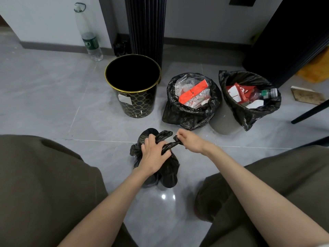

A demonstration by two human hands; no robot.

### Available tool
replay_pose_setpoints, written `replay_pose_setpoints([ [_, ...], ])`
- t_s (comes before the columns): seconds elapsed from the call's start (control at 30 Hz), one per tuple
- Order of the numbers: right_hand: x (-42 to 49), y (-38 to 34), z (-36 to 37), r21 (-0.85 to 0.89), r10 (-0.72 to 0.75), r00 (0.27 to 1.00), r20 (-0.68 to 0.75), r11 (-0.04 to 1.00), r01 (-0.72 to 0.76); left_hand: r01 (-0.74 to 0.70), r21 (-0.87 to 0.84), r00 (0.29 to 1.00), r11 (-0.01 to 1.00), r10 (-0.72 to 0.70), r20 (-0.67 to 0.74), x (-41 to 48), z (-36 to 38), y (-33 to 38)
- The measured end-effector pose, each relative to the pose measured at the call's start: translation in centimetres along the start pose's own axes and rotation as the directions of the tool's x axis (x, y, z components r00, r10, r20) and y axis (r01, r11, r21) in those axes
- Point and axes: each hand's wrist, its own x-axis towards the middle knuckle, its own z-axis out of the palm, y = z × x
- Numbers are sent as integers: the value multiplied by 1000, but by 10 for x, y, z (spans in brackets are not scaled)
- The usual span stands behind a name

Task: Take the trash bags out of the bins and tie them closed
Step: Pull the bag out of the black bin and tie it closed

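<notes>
Head view: black trash bag [169,172], centre frame, on floor [53,104]; left hand [153,155] gripping one twisted end, right hand [190,142] pinching the other. Black-and-gold bin [138,104] above; middle lined bin [187,114], grey lined bin [224,120] upper right.

Floor [53,97] was glossy grey tile, glare [163,196] lower centre. White wall [195,18], dark skirting [53,45] across top; black ribbed column [146,24] upper centre.

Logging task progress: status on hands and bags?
Left hand, right hand each grip a twisted end of the black bag on floor; knot unfinished. Middle bag, right bag open, full. Nothing blocking.
</notes>
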Motion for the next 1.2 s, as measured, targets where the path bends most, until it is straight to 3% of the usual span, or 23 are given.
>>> replay_pose_setpoints([
  [0.07,0,5,8,-136,-27,999,-23,990,23,-1,-15,1000,1000,0,-13,0,0,-3],
  [0.2,-2,7,9,-247,3,1000,20,969,2,-21,-39,1000,999,21,-1,-2,-1,-5],
  [0.27,-3,5,6,-147,32,995,99,989,-17,-7,-72,1000,997,6,-2,-1,-2,-6],
  [0.4,-12,3,0,301,76,967,242,942,-149,-2,-147,999,989,-3,-38,-1,-3,-7],
  [0.47,-16,2,2,521,122,953,276,815,-255,2,-183,998,983,-13,-62,-2,-3,-6],
  [0.57,-17,4,11,754,237,919,314,526,-393,16,-191,997,982,-30,-72,-2,-1,-4],
  [0.67,-14,6,22,868,293,887,358,246,-431,24,-176,997,984,-36,-63,-1,-1,-1],
  [0.73,-14,7,24,885,301,877,375,166,-436,23,-168,998,986,-33,-57,-2,-1,1],
  [0.87,-15,7,25,885,350,878,327,213,-414,-12,-142,998,990,4,-58,-3,-1,2],
  [1.0,-12,5,28,831,425,881,206,400,-387,-20,-139,998,990,12,-61,-3,-1,2],
  [1.03,-12,5,27,845,419,877,234,359,-397,-14,-148,998,989,5,-64,-3,-2,2],
  [1.07,-12,6,24,879,391,874,289,254,-405,-5,-159,997,987,-7,-71,-3,-2,2],
  [1.13,-13,10,15,935,325,882,342,-23,-354,21,-184,996,983,-38,-85,-3,-3,1],
  [1.17,-15,12,10,948,317,893,318,-106,-300,33,-197,995,980,-52,-88,-2,-4,0],
  [1.2,-16,14,7,960,331,902,278,-123,-251,43,-207,994,977,-62,-86,-2,-5,0],
])
